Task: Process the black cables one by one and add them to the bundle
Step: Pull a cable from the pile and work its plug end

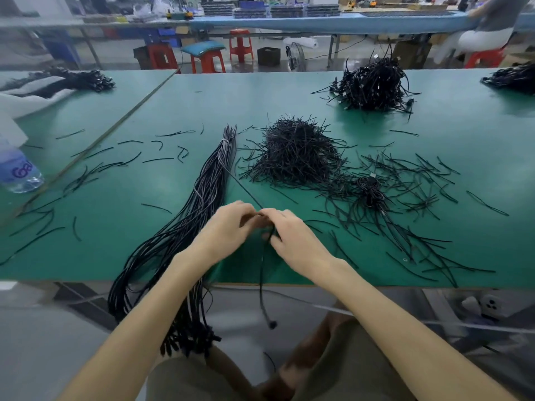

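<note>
The green counter [246, 91] carries a thick bundle [202, 192], tied at the far end and trailing over the near edge, so plenty looks done. A heap of coiled cables [373, 85] waits at the far right, so plenty is left. One black cable [262, 270] is in work just right of the bundle, with the left hand [228, 227] and right hand [292, 235] curled round it.

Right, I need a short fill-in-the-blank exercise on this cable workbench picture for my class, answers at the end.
The black cable gripped by the left hand and right hand has its plug hanging ___ table level.
The tied bundle lies to the ___ of both hands.
The table mat is ___ in colour.
Missing words: below; left; green.
</note>
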A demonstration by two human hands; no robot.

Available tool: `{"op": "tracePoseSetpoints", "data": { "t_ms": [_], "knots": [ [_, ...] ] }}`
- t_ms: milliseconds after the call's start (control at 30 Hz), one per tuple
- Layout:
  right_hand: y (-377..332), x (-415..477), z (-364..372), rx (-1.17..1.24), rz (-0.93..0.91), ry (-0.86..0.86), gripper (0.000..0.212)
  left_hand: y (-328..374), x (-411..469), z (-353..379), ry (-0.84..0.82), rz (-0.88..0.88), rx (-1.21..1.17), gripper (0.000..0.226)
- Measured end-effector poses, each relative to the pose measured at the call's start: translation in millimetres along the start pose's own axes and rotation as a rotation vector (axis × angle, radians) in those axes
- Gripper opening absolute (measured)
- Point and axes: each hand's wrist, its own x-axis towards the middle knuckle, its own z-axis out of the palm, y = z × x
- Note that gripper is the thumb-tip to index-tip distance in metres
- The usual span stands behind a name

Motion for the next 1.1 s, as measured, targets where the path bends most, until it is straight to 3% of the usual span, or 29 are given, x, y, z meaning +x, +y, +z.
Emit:
{"op": "tracePoseSetpoints", "data": {
  "t_ms": [100,200,300,533,700,833,967,1033,1100],
  "knots": [
    [1,0,5,0.096,0.002,0.018,0.03,-30,4,-5,0.177,-0.004,0.238,0.032],
    [1,1,10,0.16,0.02,0.004,0.03,-56,18,-9,0.063,-0.161,0.426,0.054],
    [-5,0,15,0.336,0.02,0.064,0.034,-71,31,-4,-0.032,-0.177,0.51,0.055],
    [-25,-3,10,0.581,0.055,0.21,0.032,-85,45,-12,0.052,-0.212,0.441,0.072],
    [-36,-18,3,0.651,0.071,0.124,0.03,-87,47,-13,0.095,-0.232,0.409,0.073],
    [-42,-34,4,0.616,-0.028,0.058,0.035,-89,48,-13,0.086,-0.235,0.398,0.072],
    [-29,-24,-7,0.732,0.168,0.163,0.04,-75,40,-13,0.197,-0.23,0.414,0.059],
    [-22,-17,-16,0.614,0.268,0.23,0.041,-58,31,-14,0.256,-0.123,0.423,0.057],
    [-16,-8,-21,0.611,0.364,0.231,0.04,-35,18,-14,0.175,0.025,0.347,0.068]
  ]
}}
